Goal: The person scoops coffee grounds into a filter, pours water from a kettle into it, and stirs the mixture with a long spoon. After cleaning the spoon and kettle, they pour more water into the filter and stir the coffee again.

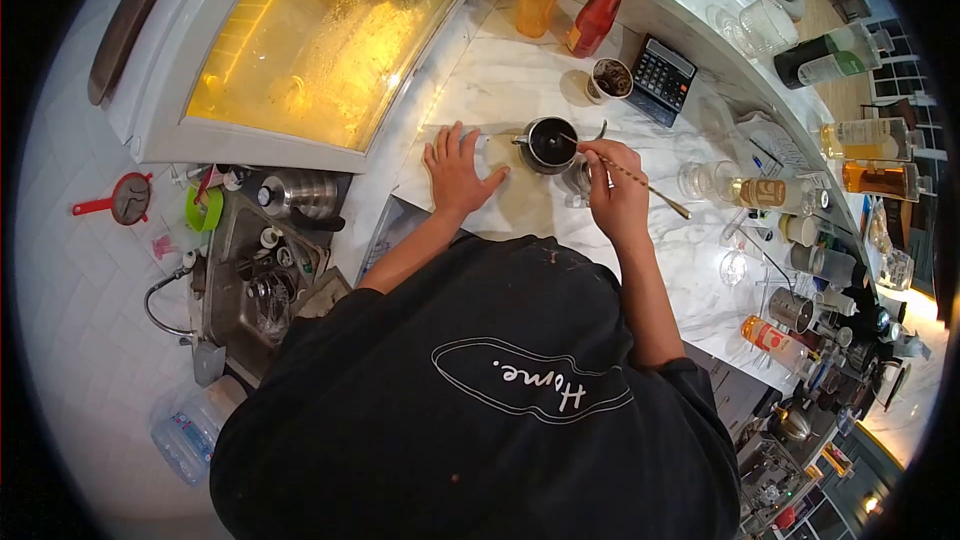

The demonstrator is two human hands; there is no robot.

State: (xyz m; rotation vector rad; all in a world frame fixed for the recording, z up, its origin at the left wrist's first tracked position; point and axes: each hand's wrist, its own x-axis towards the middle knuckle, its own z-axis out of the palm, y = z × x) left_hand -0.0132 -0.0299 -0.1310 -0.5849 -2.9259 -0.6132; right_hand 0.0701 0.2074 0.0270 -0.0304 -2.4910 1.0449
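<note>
My right hand [618, 195] pinches a long gold bar spoon [655, 190] with a twisted stem. One end of the spoon dips into a metal pitcher [530, 157] of dark liquid that stands on the marble counter. Fingers spread, my left hand [460, 178] lies flat on the counter to the left of the pitcher and holds nothing. A small clear glass [578, 180] is partly hidden beside my right hand. Behind the pitcher sits a cup with dark contents [609, 79], next to a black calculator [664, 78].
An orange-capped bottle [538, 0] and a red squeeze bottle [602, 8] stand at the back. At left are a lit glass-fronted cabinet [325, 35] and a sink [235, 285] with dishes. Several bottles, including a clear labelled one [772, 194], line the right side.
</note>
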